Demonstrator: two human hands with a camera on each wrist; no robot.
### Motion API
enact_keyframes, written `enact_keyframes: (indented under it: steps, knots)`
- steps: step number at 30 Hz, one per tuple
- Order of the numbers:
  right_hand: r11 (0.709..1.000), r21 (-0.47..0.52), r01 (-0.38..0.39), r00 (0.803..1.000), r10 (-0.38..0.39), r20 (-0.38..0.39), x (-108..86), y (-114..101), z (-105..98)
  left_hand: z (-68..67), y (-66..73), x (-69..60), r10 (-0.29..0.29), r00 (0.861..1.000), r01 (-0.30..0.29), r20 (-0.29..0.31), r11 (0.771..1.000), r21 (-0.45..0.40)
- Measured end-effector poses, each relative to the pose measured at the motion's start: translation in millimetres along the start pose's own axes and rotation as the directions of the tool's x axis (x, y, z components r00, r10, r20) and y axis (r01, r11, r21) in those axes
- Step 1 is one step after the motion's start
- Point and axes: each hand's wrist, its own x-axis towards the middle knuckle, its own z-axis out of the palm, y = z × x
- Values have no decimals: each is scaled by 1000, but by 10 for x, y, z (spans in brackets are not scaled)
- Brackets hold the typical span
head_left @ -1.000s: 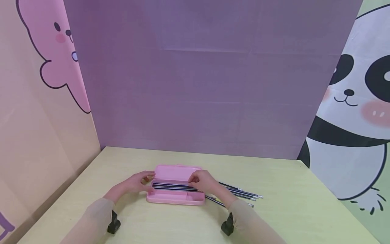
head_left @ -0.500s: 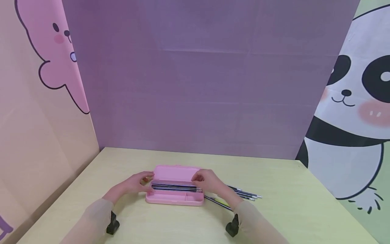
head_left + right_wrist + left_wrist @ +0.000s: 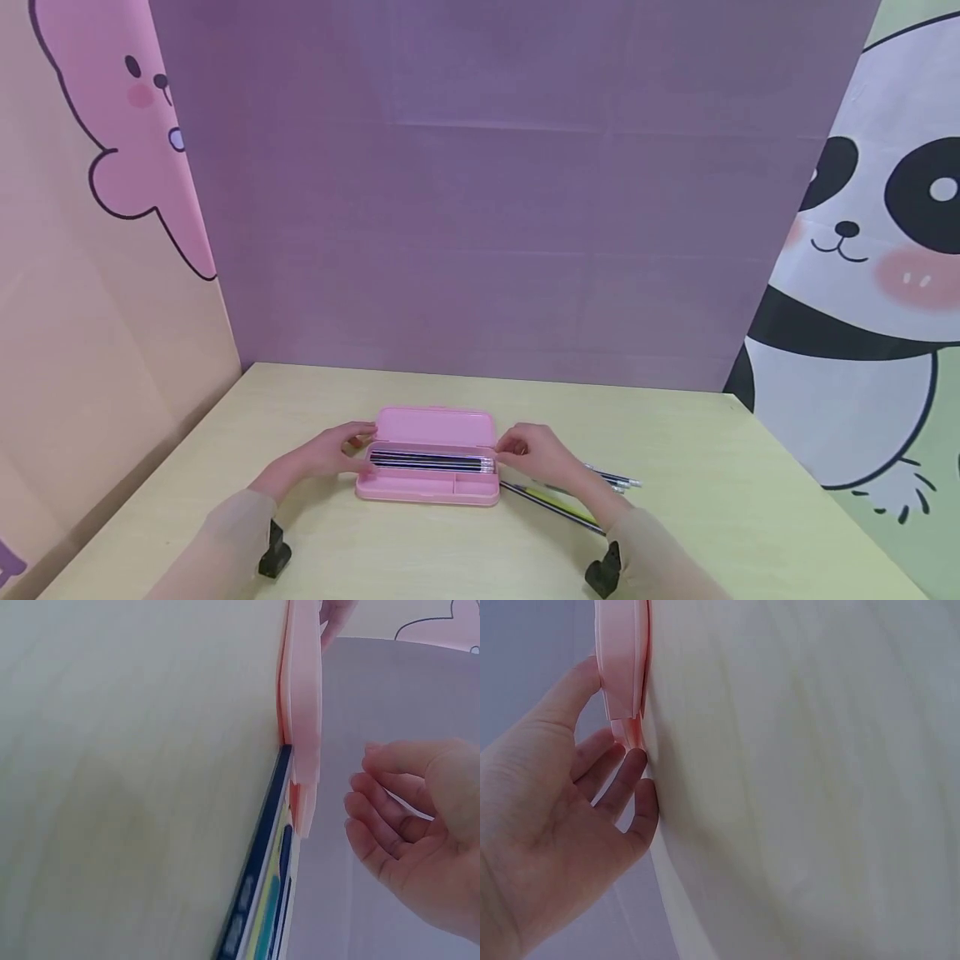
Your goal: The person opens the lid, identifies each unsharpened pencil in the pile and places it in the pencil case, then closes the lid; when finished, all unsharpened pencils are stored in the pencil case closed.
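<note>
A pink pencil case [image 3: 427, 487] lies unfolded on the table with its lid [image 3: 435, 427] laid back. Several dark striped pencils [image 3: 431, 462] rest side by side in its tray. My left hand [image 3: 333, 450] touches the case's left end, the thumb [image 3: 585, 679] against its side and the other fingers loosely bent by the lid. Just off the right end is my right hand [image 3: 540, 457]; in the right wrist view its fingers [image 3: 379, 829] curl loosely with nothing between them, apart from the case.
More pencils, dark [image 3: 618, 479] and yellow-green [image 3: 555, 502], lie on the table [image 3: 720, 500] to the right of the case, partly under my right forearm. A purple panel [image 3: 487, 208] stands behind the table, with cartoon-printed walls on both sides.
My right hand has moved right, from over the tray to beyond its right end, leaving the pencils lying inside. The left hand has stayed at the left end.
</note>
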Motion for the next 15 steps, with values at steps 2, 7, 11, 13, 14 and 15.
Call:
enact_keyframes:
  steps: [2,7,11,13,14,15]
  knots:
    - [1000,0,2,1000,-2,1,-47,17,-32,1,2,-2,-2,1000,2,1,1000,3]
    - [1000,-8,16,1000,-16,-1,-154,49,-113,2,5,0,-3,1000,3,4,1000,8]
    - [1000,-9,26,1000,-26,3,-220,74,-167,0,7,-1,2,1000,-2,5,1000,10]
    - [1000,-3,26,1000,-26,10,-252,88,-194,0,4,0,3,1000,-3,4,1000,7]
    - [1000,0,26,1000,-26,13,-267,97,-206,0,4,2,3,1000,-3,3,1000,4]
    - [1000,3,29,999,-29,17,-285,107,-221,0,7,0,2,1000,-2,2,1000,3]
